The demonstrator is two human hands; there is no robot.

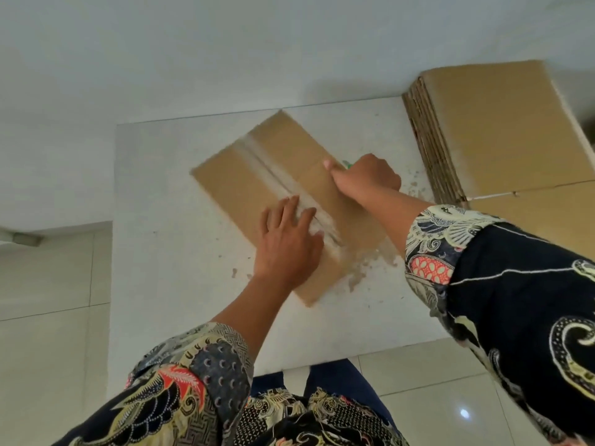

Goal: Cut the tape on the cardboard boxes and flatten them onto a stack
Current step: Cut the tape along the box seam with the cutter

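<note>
A brown cardboard box point(283, 201), lying slantwise in the middle of a white table point(167, 226). A strip of clear tape point(289, 191) down its top seam, shiny and partly rumpled near the close end.

Left hand point(288, 243) flat on the box top, fingers straight and spread, pressing right on the tape near the close end, gripping nothing. Right hand point(367, 175) at the far right edge of the box, fingers curled around a small green tool point(347, 164), probably a cutter; only a green tip peeking out, blade hidden.

Step in hand, by the look of it: cutting the tape, with the box still closed and not yet flat. Next move likely calls for bringing the blade to the seam and running it along the tape, well away from the pressing fingers. Left fingers right on the tape line, so possibly in the blade's way.

To the right of the box, a tall stack of flattened boxes point(492, 130), apart from it. Bits of torn cardboard and brown crumbs point(363, 268) on the table just beside the box's close right side. Patterned sleeves point(450, 252) on both arms. Pale floor tiles point(48, 349) below the table.
</note>
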